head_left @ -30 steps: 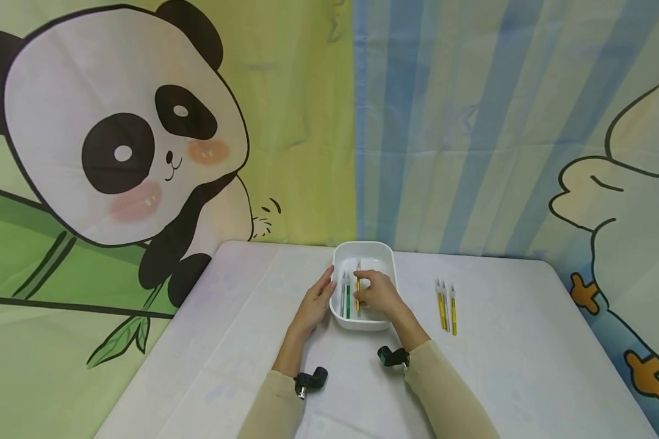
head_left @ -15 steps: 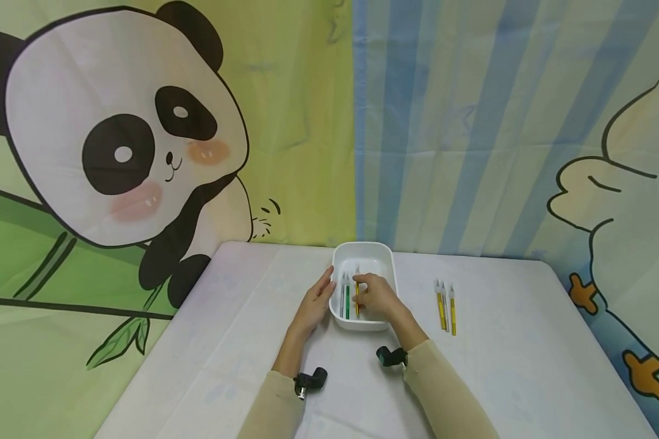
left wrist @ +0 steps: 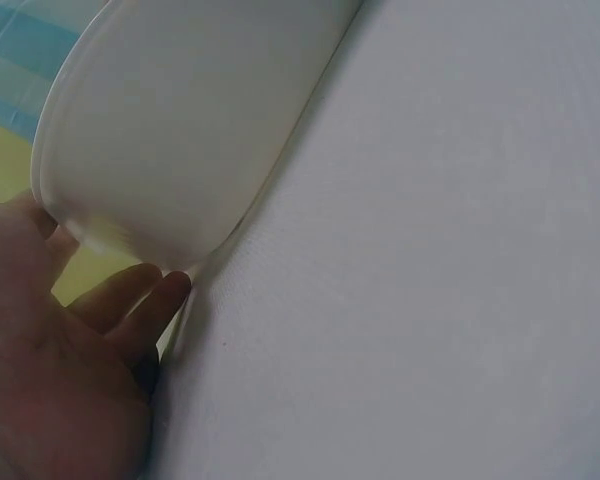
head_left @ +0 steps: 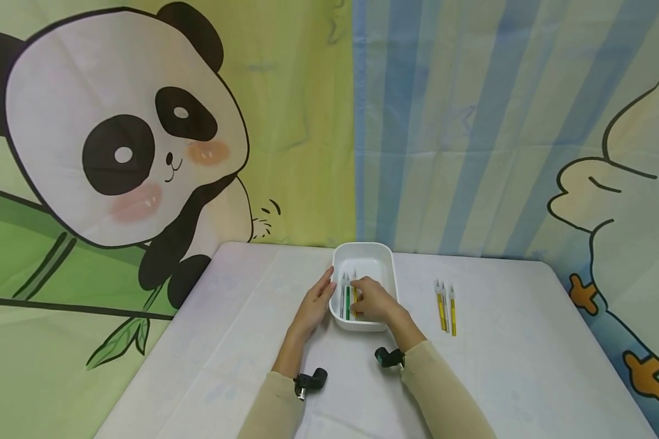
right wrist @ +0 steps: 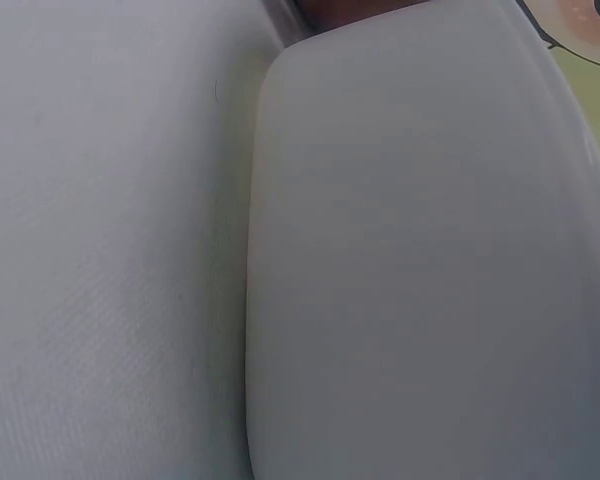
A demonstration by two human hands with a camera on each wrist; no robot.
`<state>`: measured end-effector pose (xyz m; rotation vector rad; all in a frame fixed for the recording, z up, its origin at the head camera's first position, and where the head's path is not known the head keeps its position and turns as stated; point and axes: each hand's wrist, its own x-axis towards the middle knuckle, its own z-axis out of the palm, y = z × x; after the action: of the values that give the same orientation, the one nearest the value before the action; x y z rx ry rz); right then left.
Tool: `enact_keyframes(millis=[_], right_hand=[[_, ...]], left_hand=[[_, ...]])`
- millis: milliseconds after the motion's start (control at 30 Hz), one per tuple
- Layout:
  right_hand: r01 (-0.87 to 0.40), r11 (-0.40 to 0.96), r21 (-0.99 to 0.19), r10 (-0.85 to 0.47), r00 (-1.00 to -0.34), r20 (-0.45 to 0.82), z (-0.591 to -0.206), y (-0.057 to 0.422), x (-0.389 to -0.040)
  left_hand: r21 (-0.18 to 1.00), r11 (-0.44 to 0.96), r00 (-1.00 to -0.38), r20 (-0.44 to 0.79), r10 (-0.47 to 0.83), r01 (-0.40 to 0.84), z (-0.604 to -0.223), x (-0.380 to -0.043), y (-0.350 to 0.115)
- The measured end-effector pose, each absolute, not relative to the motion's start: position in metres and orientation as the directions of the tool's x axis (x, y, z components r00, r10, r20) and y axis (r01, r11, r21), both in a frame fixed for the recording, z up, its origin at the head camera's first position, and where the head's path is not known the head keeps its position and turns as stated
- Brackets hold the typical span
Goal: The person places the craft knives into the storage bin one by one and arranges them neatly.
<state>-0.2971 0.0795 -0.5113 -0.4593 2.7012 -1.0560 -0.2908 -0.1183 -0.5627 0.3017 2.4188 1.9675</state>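
In the head view a white plastic tray [head_left: 383,246] stands at the table's far middle. My left hand [head_left: 312,306] rests its fingers along the tray's left side; the left wrist view has the fingertips at the outer wall [left wrist: 180,130]. Reaching inside, my right hand [head_left: 379,300] pinches a slim yellow pen-shaped tool [head_left: 355,294] with a pale pointed tip, partly hidden by the fingers. Just left of it lie a green pen-shaped tool [head_left: 348,300] and a silver one [head_left: 342,300], side by side. The right wrist view is filled mostly by the tray's outer wall [right wrist: 420,250].
Right of the tray, two yellow pen-shaped tools [head_left: 453,316] and a silver one [head_left: 446,311] lie on the white-covered table [head_left: 527,341]. A printed curtain [head_left: 302,122] hangs along the table's back edge.
My right hand has shifted slightly left and toward me with the yellow pen-shaped tool, bringing it closer to the green one. My left hand stays at the tray.
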Motion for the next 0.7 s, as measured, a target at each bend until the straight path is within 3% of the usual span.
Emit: enact_keyframes(millis=[467, 700], right_hand=[[-0.237, 0.686, -0.688, -0.362, -0.931, -0.040, -0.5090, 0.0796, -0.2936], [-0.272, 0.625, -0.732, -0.270, -0.955, 0.124, -0.5111, 0.0839, -0.2936]], left_hand=[[0.974, 0.185, -0.983, 0.106, 0.151, 0.134, -0.5623, -0.2899, -0.1182], [0.973, 0.177, -0.982, 0.120, 0.148, 0.145, -0.5620, -0.2895, -0.1180]])
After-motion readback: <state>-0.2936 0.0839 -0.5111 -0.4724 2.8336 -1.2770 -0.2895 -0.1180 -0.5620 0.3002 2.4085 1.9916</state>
